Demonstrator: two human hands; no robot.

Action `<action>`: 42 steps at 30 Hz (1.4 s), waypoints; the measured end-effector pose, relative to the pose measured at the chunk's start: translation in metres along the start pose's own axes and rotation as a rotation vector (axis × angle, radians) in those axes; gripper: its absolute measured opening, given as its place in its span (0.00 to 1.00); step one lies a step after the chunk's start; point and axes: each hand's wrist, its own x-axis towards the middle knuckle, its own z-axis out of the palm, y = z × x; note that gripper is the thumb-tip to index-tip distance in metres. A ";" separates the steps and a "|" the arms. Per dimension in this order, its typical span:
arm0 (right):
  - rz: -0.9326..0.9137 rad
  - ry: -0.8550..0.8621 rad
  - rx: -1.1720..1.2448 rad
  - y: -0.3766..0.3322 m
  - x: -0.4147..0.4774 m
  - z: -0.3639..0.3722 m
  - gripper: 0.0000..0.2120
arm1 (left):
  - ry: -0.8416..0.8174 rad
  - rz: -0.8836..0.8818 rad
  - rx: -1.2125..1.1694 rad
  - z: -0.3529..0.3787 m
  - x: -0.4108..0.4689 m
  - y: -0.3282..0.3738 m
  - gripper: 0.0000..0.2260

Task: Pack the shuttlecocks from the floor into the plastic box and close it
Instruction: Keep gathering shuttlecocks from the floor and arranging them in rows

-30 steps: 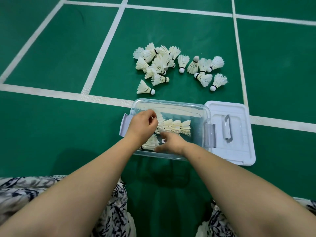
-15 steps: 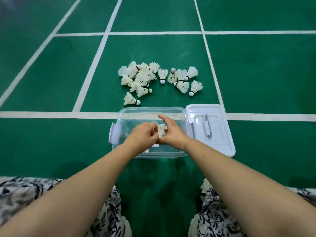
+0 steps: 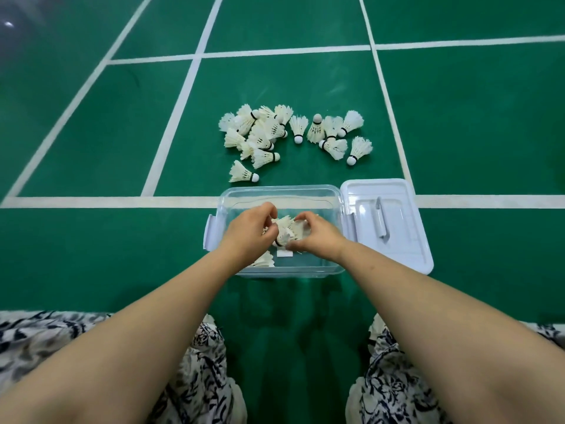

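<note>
Head view looks down on a green court floor [image 3: 91, 142] crossed by white lines, patterned fabric [image 3: 198, 377] over the knees at the bottom edge. Just beyond the knees sits a clear plastic box [image 3: 275, 194], open, its far wall on a white line; its white lid [image 3: 388, 221] lies flat against the box's right side, handle up. Past the box's far edge a loose pile of white feathered shuttlecocks [image 3: 290, 133] lies on the floor, corks pointing every way. Inside the box the left hand [image 3: 247, 234] and right hand [image 3: 321, 237] are both closed around a small bunch of shuttlecocks [image 3: 287, 231], fingers curled on the feathers; one more shuttlecock [image 3: 264, 261] lies near the box's near-left corner. Compared with half a second ago, the hands have drawn closer around the bunch
</note>
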 end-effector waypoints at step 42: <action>0.242 -0.326 -0.238 -0.018 0.035 0.042 0.27 | 0.026 -0.157 -0.006 -0.001 0.003 -0.036 0.10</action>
